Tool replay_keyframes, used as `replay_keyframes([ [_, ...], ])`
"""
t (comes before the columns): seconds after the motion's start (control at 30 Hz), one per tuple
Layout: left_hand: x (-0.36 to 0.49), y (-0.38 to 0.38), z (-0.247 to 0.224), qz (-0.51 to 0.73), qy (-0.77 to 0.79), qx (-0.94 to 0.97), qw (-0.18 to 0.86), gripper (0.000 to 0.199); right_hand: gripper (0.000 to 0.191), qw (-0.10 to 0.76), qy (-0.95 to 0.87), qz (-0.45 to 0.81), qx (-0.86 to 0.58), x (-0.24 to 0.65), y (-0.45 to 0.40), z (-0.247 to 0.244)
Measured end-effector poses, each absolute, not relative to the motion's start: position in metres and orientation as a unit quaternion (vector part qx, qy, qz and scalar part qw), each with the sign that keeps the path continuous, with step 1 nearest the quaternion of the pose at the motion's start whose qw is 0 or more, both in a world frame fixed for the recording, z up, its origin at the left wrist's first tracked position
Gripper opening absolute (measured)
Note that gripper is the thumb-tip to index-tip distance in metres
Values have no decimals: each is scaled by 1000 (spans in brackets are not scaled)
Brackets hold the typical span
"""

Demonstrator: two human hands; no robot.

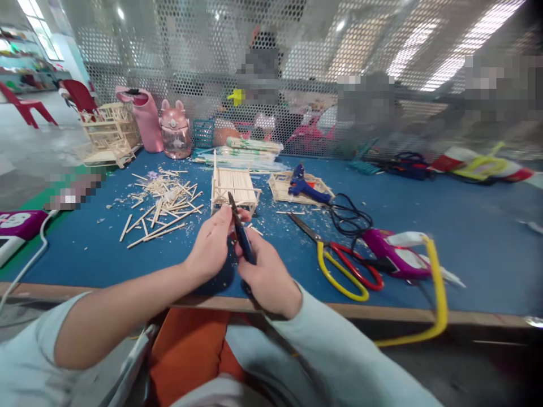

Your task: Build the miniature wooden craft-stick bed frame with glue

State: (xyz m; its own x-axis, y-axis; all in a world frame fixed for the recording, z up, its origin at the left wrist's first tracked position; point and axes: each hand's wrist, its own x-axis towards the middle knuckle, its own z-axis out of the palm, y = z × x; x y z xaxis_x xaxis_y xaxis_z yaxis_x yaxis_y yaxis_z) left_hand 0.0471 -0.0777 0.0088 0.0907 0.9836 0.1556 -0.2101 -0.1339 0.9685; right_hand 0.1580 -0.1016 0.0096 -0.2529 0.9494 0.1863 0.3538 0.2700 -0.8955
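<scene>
My right hand [269,271] is wrapped round a dark-handled tool [242,234], whose narrow tip points up and away from me. Beside the tool's tip my left hand [212,243] is closed, its fingertips pinched; what they hold is too small to make out. Just beyond my hands stands a small stick-built piece [235,189] with a slatted surface and an upright post. Loose wooden sticks [163,209] lie scattered to its left. To its right a blue glue gun [307,189] rests on a flat stick frame [278,189].
Scissors [320,240] with yellow and red handles, a black cable [350,217] and a purple power strip [399,254] lie at the right. Behind are a stick model [112,133], a pink bottle [148,121], a clear-bodied bottle [176,135] and bundled sticks [250,148].
</scene>
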Motion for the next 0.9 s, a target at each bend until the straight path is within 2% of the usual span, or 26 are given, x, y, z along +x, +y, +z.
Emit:
replay_keyframes([
  [0.1,61,-84,14,594,385,427,563,52,51,476,-660,388,-431,141,-105,3],
  [0.17,65,-87,17,612,371,411,564,52,58,495,-658,388,-413,136,-107,1],
  [0.53,62,-91,18,659,292,365,590,43,65,522,-698,330,-362,135,-105,-13],
  [0.77,66,-93,20,677,342,401,514,48,74,514,-716,318,-349,139,-104,-12],
  [0.9,68,-96,28,665,387,381,513,46,67,522,-715,313,-344,141,-105,-14],
])
